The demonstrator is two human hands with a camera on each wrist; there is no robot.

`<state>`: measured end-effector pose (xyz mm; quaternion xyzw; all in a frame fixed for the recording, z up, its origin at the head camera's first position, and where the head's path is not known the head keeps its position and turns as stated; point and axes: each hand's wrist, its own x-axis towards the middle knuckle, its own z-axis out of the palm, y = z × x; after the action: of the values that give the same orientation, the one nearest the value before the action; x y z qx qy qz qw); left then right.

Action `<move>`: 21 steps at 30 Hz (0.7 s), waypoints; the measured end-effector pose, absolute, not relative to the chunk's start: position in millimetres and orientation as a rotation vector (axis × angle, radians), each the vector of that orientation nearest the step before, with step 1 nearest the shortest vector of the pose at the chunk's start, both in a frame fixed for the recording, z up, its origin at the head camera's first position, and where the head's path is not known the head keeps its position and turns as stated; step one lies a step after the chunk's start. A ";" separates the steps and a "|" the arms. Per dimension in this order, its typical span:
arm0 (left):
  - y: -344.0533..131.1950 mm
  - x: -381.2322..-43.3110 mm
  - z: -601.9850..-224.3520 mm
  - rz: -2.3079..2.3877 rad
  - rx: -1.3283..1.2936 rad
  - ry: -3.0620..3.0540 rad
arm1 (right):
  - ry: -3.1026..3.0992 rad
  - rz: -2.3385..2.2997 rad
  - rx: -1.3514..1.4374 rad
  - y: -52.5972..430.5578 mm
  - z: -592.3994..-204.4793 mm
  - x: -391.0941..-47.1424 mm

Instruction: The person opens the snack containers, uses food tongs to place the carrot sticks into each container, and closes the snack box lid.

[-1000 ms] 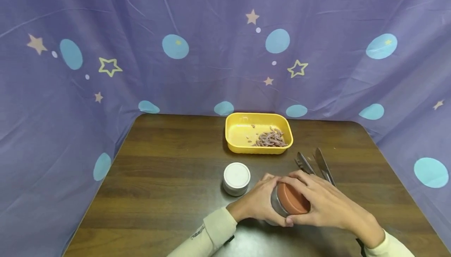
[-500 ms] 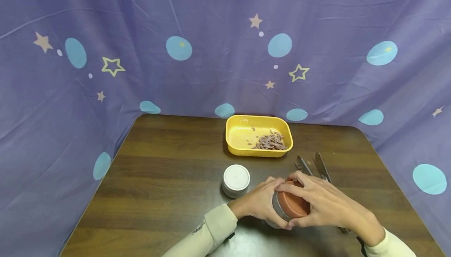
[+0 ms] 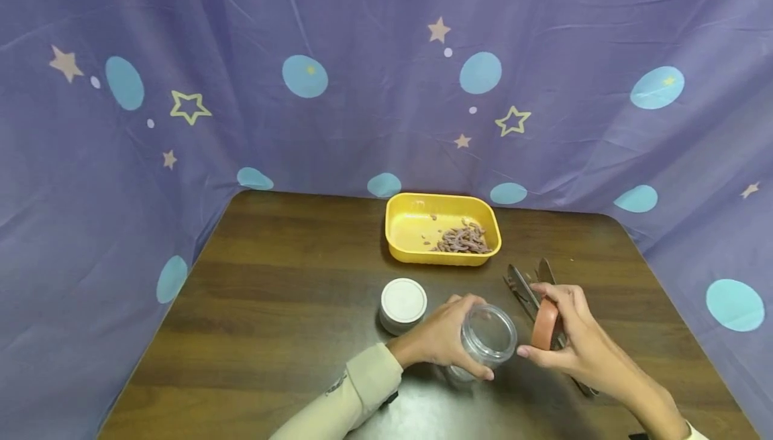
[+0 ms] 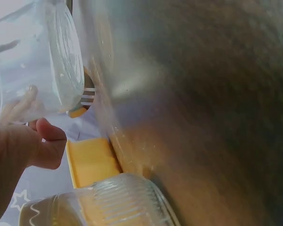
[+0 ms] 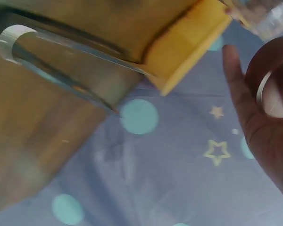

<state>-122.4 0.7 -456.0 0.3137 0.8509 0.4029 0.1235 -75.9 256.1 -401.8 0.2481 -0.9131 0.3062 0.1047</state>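
A clear jar [image 3: 490,334], its mouth uncovered and tilted to the right, is held by my left hand [image 3: 443,336] just above the table. In the left wrist view the jar [image 4: 33,61] looks see-through, with fingers visible behind its wall. Just right of the jar, my right hand [image 3: 576,339] grips an orange-brown lid [image 3: 545,324] turned on its edge. The lid [image 5: 269,70] shows its hollow inner side in the right wrist view. Left of my left hand stands a second jar with a white lid [image 3: 404,301].
A yellow tray [image 3: 404,253] at the back holds a heap of small brown strips [image 3: 464,239]. Metal tongs [image 3: 523,289] lie on the wooden table [image 3: 290,312], partly behind my right hand. A patterned purple cloth [image 3: 362,37] hangs behind the table.
The orange-brown lid has come off the clear jar. My right hand has moved right with it, while my left hand keeps holding the jar in nearly the same place.
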 end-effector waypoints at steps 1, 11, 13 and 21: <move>1.2 -122.8 -456.0 1.181 0.901 2.483 | -2.698 0.894 0.682 257.5 -407.9 -72.8; 5.9 -123.7 -460.3 1.224 0.833 2.544 | -2.541 0.613 0.573 240.7 -456.9 -54.5; 6.5 -123.7 -461.8 1.228 0.815 2.556 | -2.514 0.597 0.581 237.4 -465.1 -53.0; 11.8 -123.6 -467.6 1.238 0.770 2.578 | -2.426 0.551 0.582 230.2 -493.8 -48.4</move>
<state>-123.6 11.8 -467.6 0.2590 0.8670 0.4162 0.0897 -48.4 230.2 -493.8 0.2179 -0.9090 0.2064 0.2890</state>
